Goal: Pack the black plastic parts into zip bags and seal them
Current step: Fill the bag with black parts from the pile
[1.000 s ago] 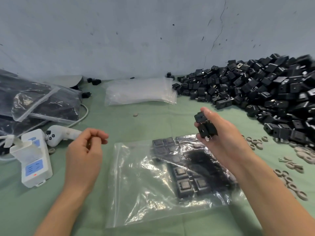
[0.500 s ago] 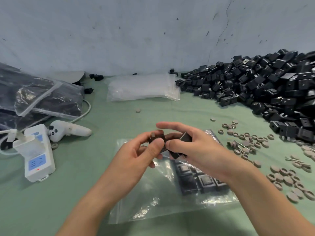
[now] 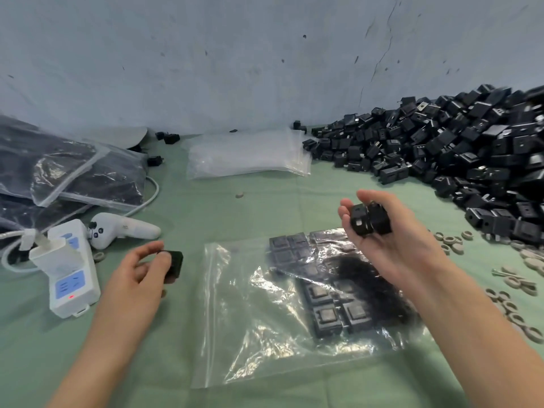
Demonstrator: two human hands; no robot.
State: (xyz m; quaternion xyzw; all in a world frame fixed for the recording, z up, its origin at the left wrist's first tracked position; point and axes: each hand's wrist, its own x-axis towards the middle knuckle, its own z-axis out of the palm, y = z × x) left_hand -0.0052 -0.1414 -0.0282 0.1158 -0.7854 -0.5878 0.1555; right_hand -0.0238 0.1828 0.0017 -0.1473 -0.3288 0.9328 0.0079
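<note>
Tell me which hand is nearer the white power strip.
Left. The left hand, pinching a black part, is just right of the power strip; the right hand holds parts farther right, above the zip bag.

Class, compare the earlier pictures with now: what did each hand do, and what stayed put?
The hands met over the zip bag, then parted: the left hand moved back left pinching one black part; the right hand keeps gripping the other parts. Bag and pile stayed put.

Both bare: left hand [image 3: 141, 278] lower left, right hand [image 3: 394, 248] right of centre. Same for left forearm [image 3: 97, 357] and right forearm [image 3: 477, 343], uncovered down to bottom frame edge.
</note>
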